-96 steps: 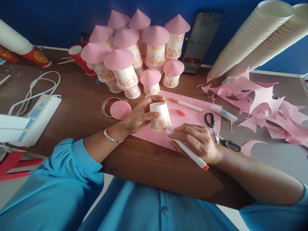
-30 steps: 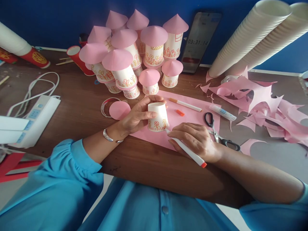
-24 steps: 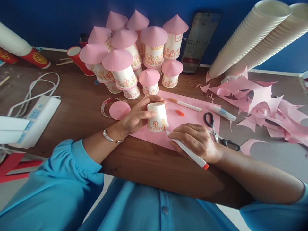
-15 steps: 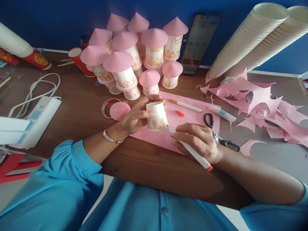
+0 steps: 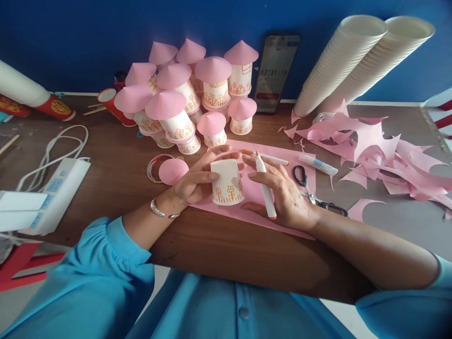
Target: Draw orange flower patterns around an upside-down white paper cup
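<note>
My left hand point(image 5: 192, 181) is closed round a small upside-down white paper cup point(image 5: 226, 175), its thumb on the near left side. Red and yellow flowers with red grass strokes run along the cup's lower edge. Between the fingers of my right hand point(image 5: 291, 197) rests a white felt-tip marker point(image 5: 266, 190), its orange-red tip pointing up and away. Fingertips of my right hand are beside the cup's right side; whether they touch it I cannot tell. Beneath both hands lies a pink paper sheet point(image 5: 296, 225), with a second marker point(image 5: 278, 160) lying behind my right hand.
Black-handled scissors point(image 5: 303, 181) and a glue tube point(image 5: 318, 165) lie right of the sheet, near pink scraps point(image 5: 370, 146). Cup houses with pink cone roofs point(image 5: 165, 104) stand behind. Tall cup stacks point(image 5: 339, 61), a phone point(image 5: 277, 73), a pink disc point(image 5: 173, 171) and a power strip point(image 5: 58, 188) surround.
The marker's tip has left the cup's lower edge and swung upward in my right hand. That hand's fingers have spread toward the cup. The orange cap is now hidden.
</note>
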`<state>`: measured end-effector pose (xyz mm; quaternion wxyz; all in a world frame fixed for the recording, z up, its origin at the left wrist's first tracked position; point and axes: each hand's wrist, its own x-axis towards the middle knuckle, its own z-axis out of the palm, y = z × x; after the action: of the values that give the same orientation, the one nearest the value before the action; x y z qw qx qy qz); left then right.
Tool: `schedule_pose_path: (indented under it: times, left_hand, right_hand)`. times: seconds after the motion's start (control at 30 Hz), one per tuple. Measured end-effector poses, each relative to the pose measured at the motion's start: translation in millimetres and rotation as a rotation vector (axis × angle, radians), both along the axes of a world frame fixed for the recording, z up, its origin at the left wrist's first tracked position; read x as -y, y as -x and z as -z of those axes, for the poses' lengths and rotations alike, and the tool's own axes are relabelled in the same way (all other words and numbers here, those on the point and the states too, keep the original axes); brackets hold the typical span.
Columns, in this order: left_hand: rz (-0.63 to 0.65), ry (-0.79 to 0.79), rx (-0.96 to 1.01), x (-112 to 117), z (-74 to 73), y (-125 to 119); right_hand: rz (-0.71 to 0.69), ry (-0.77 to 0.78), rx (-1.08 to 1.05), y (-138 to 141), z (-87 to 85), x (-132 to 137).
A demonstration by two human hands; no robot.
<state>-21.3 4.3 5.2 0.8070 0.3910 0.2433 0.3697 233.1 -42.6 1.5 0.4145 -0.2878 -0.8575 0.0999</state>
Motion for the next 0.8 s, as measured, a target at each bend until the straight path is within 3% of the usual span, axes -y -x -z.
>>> schedule_pose_path:
  times: [0.23, 0.4, 0.57, 0.8]
  left_hand:
    - [0.1, -0.035, -0.039, 3.2, -6.5, -2.4]
    - [0.108, -0.138, -0.064, 1.0, 3.5, -3.6]
    - [0.062, -0.343, -0.155, 4.6, 13.5, -8.0]
    - [0.053, -0.342, -0.223, 2.7, 18.3, -4.0]
  right_hand:
    - [-0.081, 0.031, 0.007, 0.6, 4.0, -3.3]
    - [0.028, -0.047, 0.003, -4.7, -0.5, -7.1]
    - [0.17, -0.067, 0.017, -7.6, 0.5, -8.7]
    - [0.1, -0.091, -0.023, -9.2, -1.1, -9.8]
